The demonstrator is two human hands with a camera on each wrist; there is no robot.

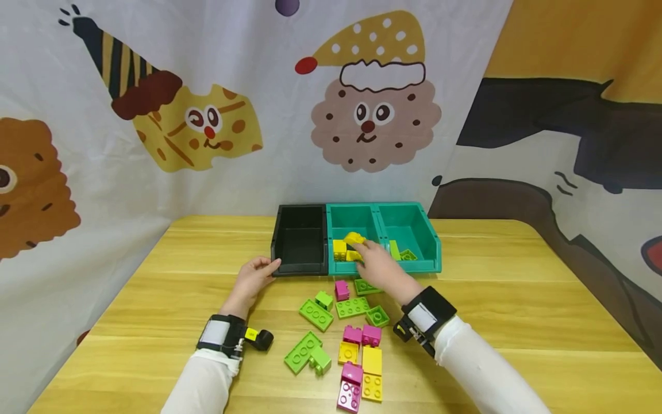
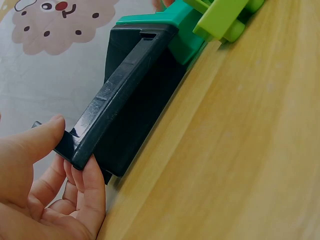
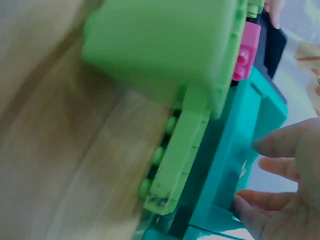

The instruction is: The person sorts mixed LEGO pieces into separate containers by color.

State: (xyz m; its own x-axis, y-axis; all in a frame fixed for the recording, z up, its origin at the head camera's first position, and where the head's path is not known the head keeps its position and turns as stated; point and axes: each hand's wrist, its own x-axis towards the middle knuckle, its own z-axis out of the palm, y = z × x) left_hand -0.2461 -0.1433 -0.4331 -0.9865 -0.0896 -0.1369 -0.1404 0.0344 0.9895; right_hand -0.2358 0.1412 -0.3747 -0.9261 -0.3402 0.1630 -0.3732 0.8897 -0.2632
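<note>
My left hand grips the front left corner of a black storage bin. In the left wrist view its thumb lies over the bin's rim, with fingers curled beneath. My right hand reaches over the front wall of the middle teal bin. Yellow toy bricks lie in that bin, and a rounded yellow brick is right at the fingertips. In the right wrist view the hand has its fingers spread at the teal wall, with no brick showing between them.
The right teal bin holds green bricks. In front of the bins lie several green bricks, pink bricks and yellow bricks on the wooden table. A printed curtain hangs behind.
</note>
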